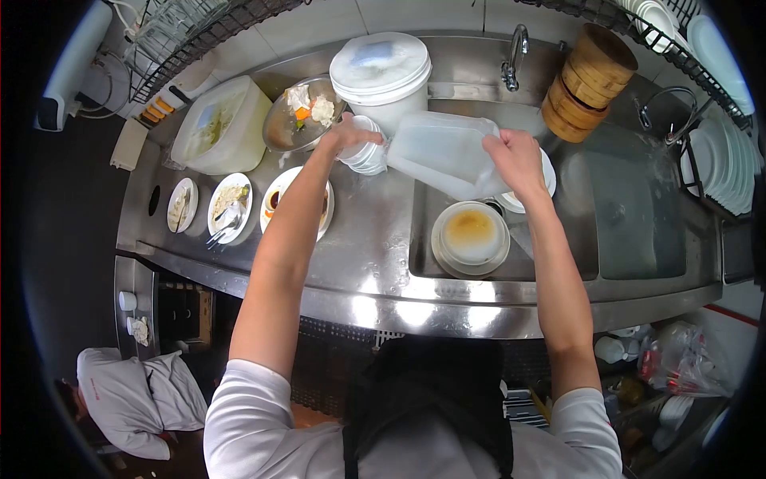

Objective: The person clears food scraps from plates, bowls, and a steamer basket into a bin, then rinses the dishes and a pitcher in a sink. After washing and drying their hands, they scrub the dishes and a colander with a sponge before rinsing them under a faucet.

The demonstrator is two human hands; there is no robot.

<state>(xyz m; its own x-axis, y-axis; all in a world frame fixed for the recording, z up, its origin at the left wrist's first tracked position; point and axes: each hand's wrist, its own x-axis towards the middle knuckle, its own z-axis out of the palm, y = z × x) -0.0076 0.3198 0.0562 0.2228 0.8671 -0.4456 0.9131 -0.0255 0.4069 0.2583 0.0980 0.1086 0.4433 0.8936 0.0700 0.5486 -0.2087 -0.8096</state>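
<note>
My right hand (515, 157) grips the right rim of a translucent plastic container (443, 152), which is tilted over the left part of the sink. My left hand (349, 137) is closed around the upper part of a stack of small white bowls (365, 160), close to the container's left end. Behind them stands a large white lidded bucket (383, 100). Below the container, in the sink, a bowl with a yellow-brown stain (471, 233) rests on a stack of plates. Another white plate (549, 176) is partly hidden by my right hand and the container.
Plates with food scraps (230, 209) line the left counter near a metal bowl of scraps (299, 120) and a large plastic tub (223, 124). Bamboo steamers (586, 84) stand behind the water-filled right basin (638, 215). A co-worker (140, 399) is at lower left.
</note>
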